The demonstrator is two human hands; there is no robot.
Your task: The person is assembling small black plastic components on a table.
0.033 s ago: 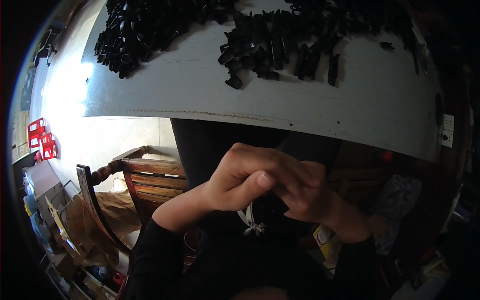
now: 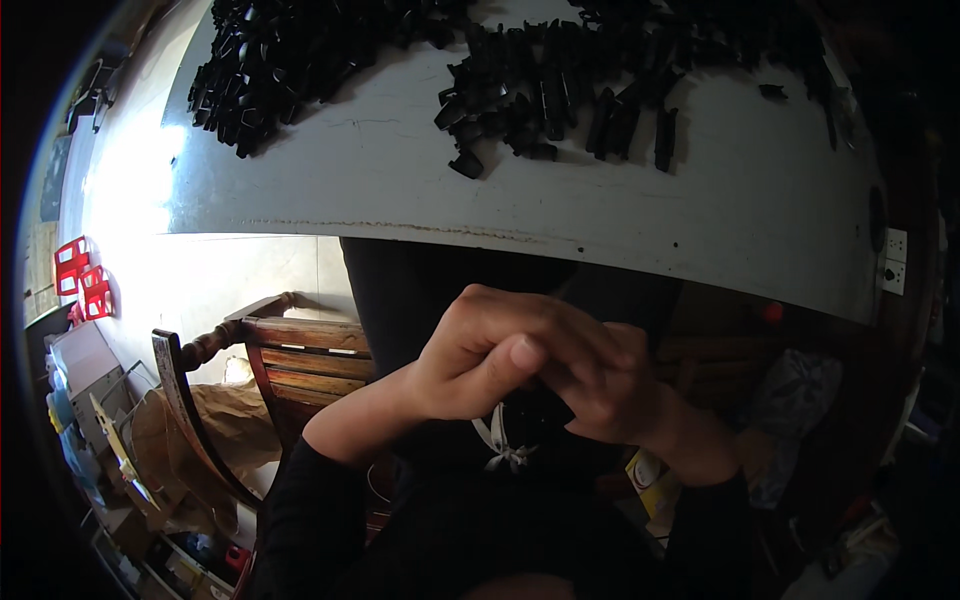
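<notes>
My two hands are together above my lap, short of the table's near edge. My left hand (image 2: 490, 350) is closed, its fingers lying over and around my right hand, with the thumb pointing up and across. Beneath and beside it, my right hand (image 2: 612, 395) is partly covered, and its fingers are mostly hidden. No object shows between the hands. On the white table (image 2: 360, 180) ahead lies a big heap of small black plastic pieces (image 2: 260, 70) at the left. Longer black plastic pieces (image 2: 555, 95) are spread across the middle and right.
A slatted wooden chair (image 2: 310, 360) stands to my left, near red stools (image 2: 80, 278) on the floor. Boxes and brown paper (image 2: 230, 415) lie at the lower left. On the right are a wall socket (image 2: 896, 262) and a plastic bag (image 2: 795, 395).
</notes>
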